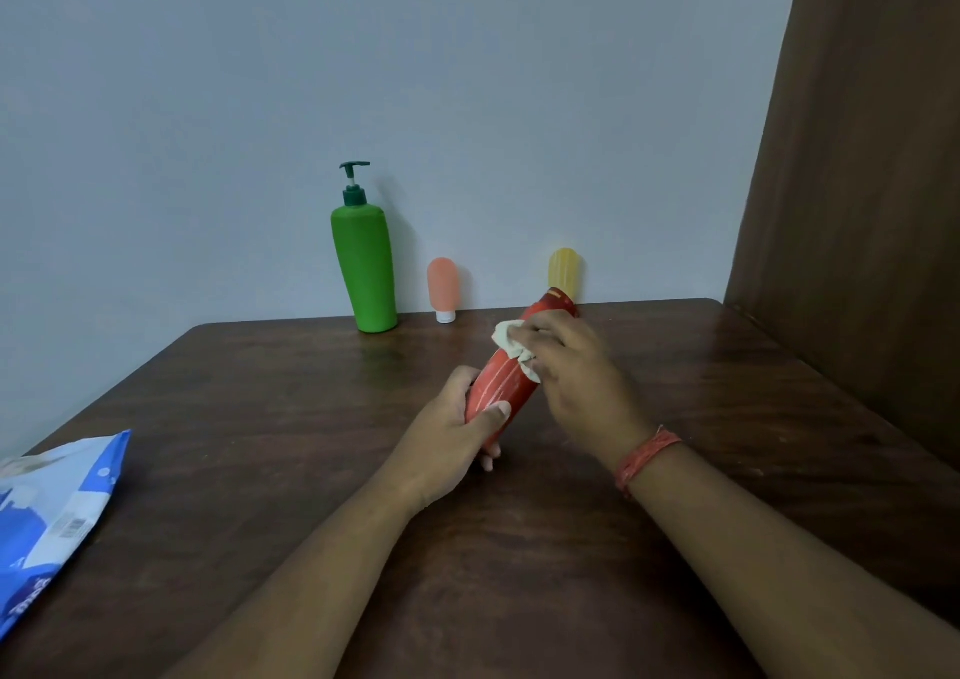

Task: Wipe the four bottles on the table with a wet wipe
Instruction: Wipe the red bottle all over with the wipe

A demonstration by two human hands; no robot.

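dark wooden table [675, 470] against a pale blue-grey wall carries the job, and above its middle a red cylindrical plastic bottle [501, 392] is held tilted, its long axis running from the near left up to the far right. the left hand [457, 434] grips the lower end, thumb across the front and fingers curled behind it. the right hand [571, 366] lies over the upper half, fingers bent round a crumpled white wet wipe [511, 343] and pressing it to the bottle's side, so the next stroke likely runs along that axis toward either end. behind, upright by the wall and well apart from both hands, stand a tall green pump bottle [366, 268], a small pink squeeze tube on its white cap [442, 286] and a yellow tube [563, 268] partly hidden by the red bottle's top. a blue and white wipes packet [52, 517] lies at the near left edge, and a brown panel closes the right side. an orange thread band [647, 457] circles the right wrist.
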